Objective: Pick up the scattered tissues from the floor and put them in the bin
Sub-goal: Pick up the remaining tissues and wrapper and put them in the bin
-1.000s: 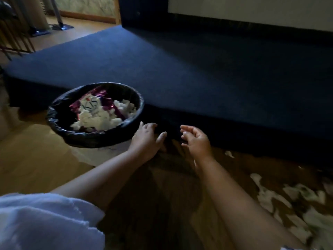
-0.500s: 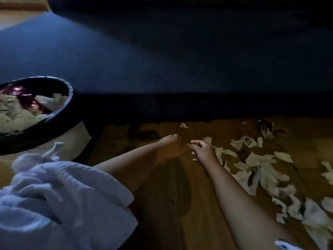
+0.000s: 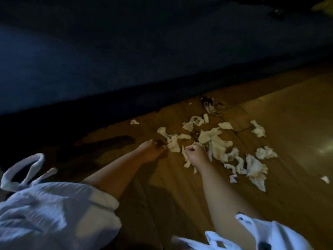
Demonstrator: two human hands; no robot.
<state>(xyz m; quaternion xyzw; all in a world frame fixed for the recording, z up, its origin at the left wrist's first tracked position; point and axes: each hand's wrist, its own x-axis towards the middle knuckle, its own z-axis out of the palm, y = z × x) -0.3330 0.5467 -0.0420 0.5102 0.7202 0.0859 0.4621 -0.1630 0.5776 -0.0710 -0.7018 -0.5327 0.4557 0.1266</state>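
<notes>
1. Head view: the tissues (image 3: 216,147) lie scattered on the wooden floor (image 3: 288,123). They spread ahead and to the right of your hands, beside the dark blue platform (image 3: 126,60).
2. Your right hand (image 3: 195,154) sits at the pile's near edge, fingers clenched, seemingly round a scrap.
3. Your left hand (image 3: 151,150) is low, just left of the pile and in shadow. Its grasp cannot be told.
4. Your right hand is nearer, and the heap's long axis trails away to its right. The bin is out of view.
</notes>
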